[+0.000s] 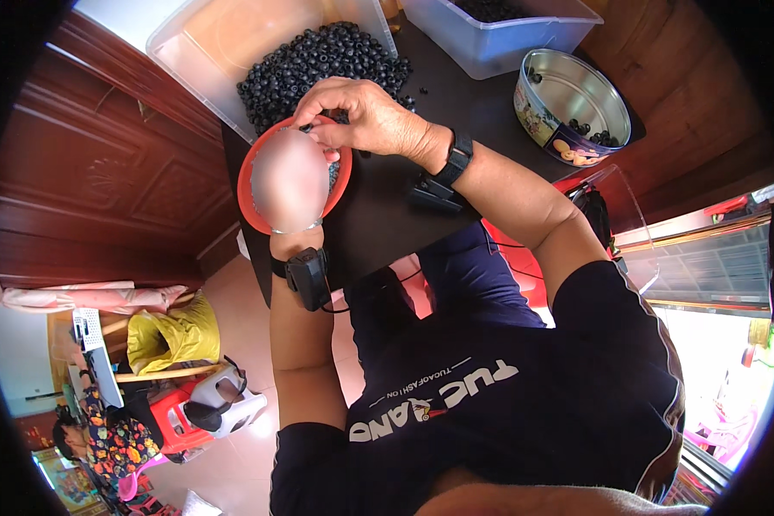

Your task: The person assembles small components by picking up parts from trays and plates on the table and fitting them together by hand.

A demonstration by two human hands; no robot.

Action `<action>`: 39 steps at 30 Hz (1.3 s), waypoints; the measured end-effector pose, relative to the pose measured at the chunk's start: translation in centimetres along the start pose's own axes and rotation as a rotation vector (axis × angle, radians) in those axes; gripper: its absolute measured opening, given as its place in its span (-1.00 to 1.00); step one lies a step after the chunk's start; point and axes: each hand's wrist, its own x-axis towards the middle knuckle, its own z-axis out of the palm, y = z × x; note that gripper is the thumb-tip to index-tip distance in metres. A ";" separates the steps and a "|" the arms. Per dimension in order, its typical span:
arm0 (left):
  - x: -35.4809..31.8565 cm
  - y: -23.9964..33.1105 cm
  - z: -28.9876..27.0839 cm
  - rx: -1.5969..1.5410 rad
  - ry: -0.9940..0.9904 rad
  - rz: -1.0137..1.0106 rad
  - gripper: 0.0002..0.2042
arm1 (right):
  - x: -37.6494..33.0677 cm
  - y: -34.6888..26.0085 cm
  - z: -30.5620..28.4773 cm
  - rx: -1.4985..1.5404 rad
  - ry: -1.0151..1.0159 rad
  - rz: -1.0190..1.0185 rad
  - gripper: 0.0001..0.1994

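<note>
An orange-rimmed bowl (343, 191) stands at the left of the dark table, with small greyish-blue pieces partly visible inside. My left hand (291, 182) is over this bowl; it is blurred, so its fingers and anything in them cannot be made out. Thumb and forefinger of my right hand (359, 118) are pinched together at the bowl's far edge. Between them is a small black bead-like piece (306, 128), close to the left fingertips. Just beyond lies a large heap of similar black beads (322, 69), some showing holes, spilling from a tipped clear plastic bin (202, 60).
A second clear bin (507, 43) with dark contents stands at the far side. A round tin (529, 116) at the right holds several black beads. A black device (436, 194) lies on the table (378, 224) near my right forearm. A wooden panel (103, 172) borders the left.
</note>
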 end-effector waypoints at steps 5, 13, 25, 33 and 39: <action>0.2 0.1 -0.1 0.078 -0.017 0.023 -0.78 | 0.1 0.7 -0.3 0.019 -0.070 0.004 -0.80; -0.9 4.2 -0.7 0.011 0.062 0.029 -0.73 | 0.3 1.3 0.1 -0.016 -0.072 -0.034 -0.86; -13.7 0.6 -4.5 -0.215 0.231 0.098 -0.77 | 0.8 -2.3 4.3 -0.342 -0.560 -0.102 -0.84; -13.9 -1.0 -5.5 -0.269 0.168 0.146 -0.80 | 0.7 -1.9 8.9 -0.575 -0.685 -0.295 -0.93; -14.1 -1.1 -5.8 -0.293 0.133 0.162 -0.79 | 0.1 -1.4 8.4 -0.663 -0.691 -0.359 -0.95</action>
